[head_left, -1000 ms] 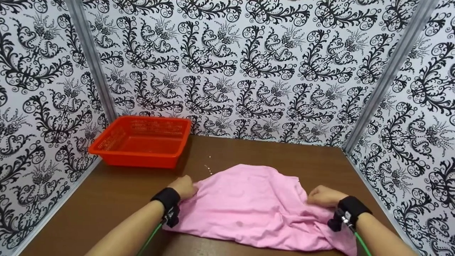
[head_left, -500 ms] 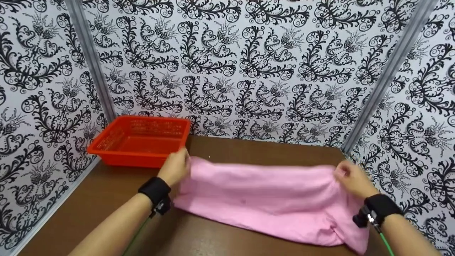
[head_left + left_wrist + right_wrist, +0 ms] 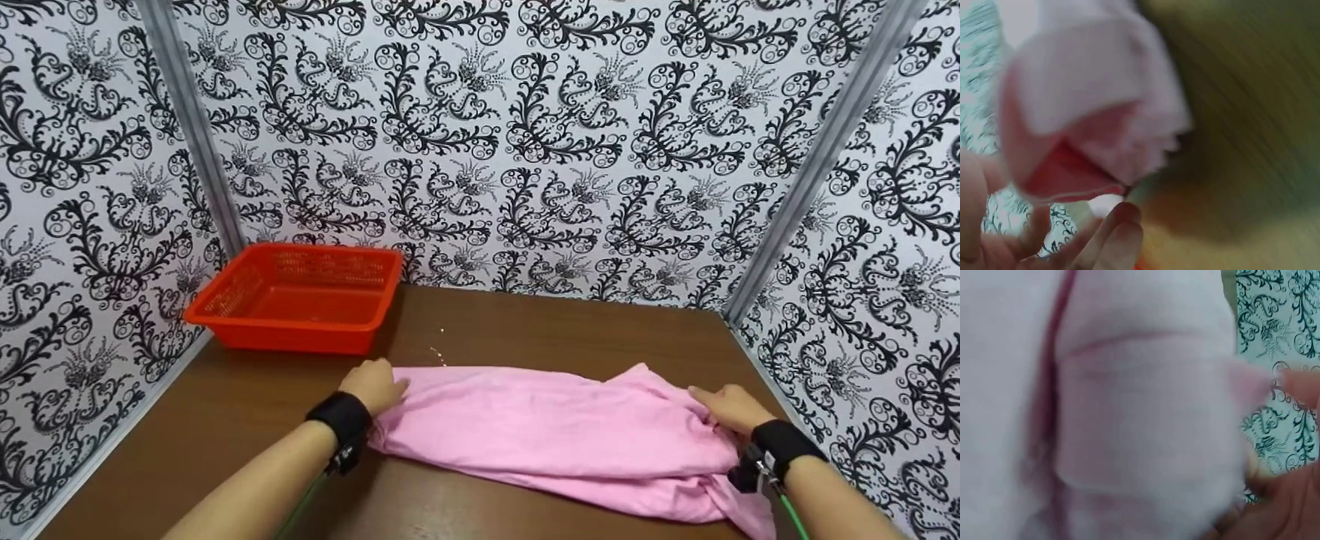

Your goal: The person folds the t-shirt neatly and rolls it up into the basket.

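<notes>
A pink garment lies in a wide folded strip across the table, creased and bunched at its right end. My left hand is at its left end. In the left wrist view, the thumb stands apart from the fingers, beside a folded layer with a darker pink inside. My right hand is over the bunched right end, with a finger reaching toward the fabric. In the blurred right wrist view, a pink tip of cloth points at one fingertip, and the other fingers are spread away from it.
A red plastic basket with perforated walls stands at the back left of the brown table. Patterned black-and-white panels enclose the back and sides. Green cables run from both wrist straps.
Both hands lifted the garment's far edge, stretched it taut and brought it down toward the near side. The garment now lies narrower and folded over, and both hands have lowered.
</notes>
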`<action>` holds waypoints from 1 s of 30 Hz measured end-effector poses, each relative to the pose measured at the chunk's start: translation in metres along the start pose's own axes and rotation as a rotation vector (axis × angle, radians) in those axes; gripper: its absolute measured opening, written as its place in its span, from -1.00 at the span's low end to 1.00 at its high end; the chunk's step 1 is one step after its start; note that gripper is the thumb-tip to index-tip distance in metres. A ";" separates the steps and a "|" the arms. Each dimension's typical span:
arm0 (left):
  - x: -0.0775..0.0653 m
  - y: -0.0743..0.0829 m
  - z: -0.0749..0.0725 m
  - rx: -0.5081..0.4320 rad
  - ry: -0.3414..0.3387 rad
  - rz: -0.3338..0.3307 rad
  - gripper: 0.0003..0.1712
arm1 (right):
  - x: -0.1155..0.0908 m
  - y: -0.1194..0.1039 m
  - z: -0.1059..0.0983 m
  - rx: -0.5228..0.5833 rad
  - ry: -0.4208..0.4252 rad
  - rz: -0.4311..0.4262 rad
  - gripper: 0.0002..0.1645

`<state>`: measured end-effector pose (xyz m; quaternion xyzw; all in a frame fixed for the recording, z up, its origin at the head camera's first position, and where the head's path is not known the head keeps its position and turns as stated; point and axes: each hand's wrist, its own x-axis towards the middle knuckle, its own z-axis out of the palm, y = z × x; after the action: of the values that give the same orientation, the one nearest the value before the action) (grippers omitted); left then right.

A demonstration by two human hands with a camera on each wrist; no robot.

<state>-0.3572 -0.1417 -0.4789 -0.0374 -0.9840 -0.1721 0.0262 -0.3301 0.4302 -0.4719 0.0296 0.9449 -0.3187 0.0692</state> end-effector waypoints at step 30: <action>0.067 0.035 -0.042 -0.345 0.265 -0.103 -0.83 | 0.069 -0.079 -0.061 0.267 0.415 -0.044 -0.57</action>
<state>-0.4191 -0.1190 -0.4232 0.0320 -0.9286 -0.3424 0.1394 -0.4133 0.4046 -0.3871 0.0827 0.8887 -0.4295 -0.1376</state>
